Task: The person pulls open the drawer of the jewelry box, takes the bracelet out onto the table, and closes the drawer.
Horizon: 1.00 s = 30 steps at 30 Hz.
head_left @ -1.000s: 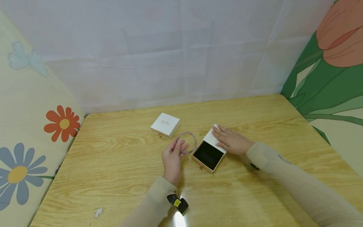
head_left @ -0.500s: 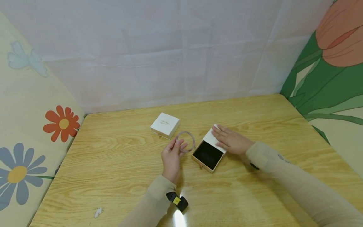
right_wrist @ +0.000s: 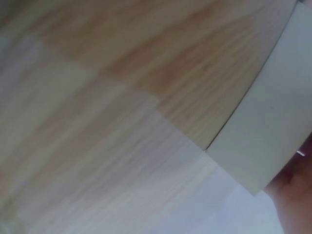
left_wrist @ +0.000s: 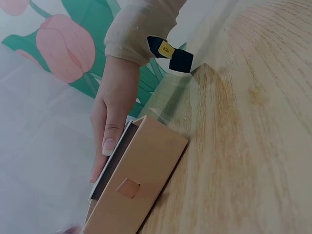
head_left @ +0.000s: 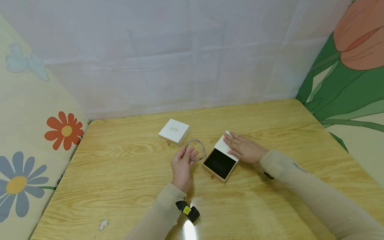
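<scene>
My left hand pinches a pale purple bangle between thumb and fingers, holding its ring up just left of a drawer-style gift box. The box's drawer is pulled partway out toward me, showing a black lining and a small tab in front. Across the white sleeve of that box rests my right hand, its fingers laid fairly straight over the top. In the left wrist view, the right thumb and fingers press on the sleeve's top above the drawer's tan front. The right wrist view shows the sleeve's pale side.
A second white gift box, closed and with gold lettering, stands behind my left hand. Both boxes are on a wood-grain table, which has a whitish worn patch at front left. A white cloth hangs behind.
The bangle and my left hand have shifted slightly left, a little away from the drawer. My right hand stays on the sleeve.
</scene>
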### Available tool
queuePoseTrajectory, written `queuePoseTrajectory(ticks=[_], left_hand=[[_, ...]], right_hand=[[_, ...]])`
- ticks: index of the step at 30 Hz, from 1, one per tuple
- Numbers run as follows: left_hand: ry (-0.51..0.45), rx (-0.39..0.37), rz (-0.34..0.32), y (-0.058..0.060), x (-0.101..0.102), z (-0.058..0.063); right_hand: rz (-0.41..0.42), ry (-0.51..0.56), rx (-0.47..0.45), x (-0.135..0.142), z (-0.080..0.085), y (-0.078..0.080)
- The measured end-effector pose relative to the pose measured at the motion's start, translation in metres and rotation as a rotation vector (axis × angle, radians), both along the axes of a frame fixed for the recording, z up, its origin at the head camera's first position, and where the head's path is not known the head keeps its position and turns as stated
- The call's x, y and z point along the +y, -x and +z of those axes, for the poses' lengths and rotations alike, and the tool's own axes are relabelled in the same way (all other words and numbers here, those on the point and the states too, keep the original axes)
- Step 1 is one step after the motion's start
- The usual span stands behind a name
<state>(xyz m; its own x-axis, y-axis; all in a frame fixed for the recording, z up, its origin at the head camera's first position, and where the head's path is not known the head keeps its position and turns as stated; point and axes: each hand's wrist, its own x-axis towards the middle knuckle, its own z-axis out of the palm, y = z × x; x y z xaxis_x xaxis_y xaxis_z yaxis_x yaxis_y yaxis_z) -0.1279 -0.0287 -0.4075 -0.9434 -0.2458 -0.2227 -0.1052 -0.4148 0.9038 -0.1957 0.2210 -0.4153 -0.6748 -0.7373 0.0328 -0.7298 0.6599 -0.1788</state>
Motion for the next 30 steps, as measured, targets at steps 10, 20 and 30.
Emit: queuePoseTrajectory(ticks=[10, 20, 30], left_hand=[[-0.058, 0.000, 0.019, 0.0037, 0.0004, -0.0027], [-0.077, -0.027, 0.027, 0.0081, 0.0030, -0.0065], [-0.062, -0.066, 0.009, 0.0094, 0.0022, -0.0079]], right_hand=[[0.002, 0.002, 0.006, 0.0011, 0.0005, 0.0003], [-0.003, 0.002, -0.004, 0.0000, 0.0018, -0.0005], [-0.004, -0.002, 0.005, -0.0001, 0.0006, -0.0008]])
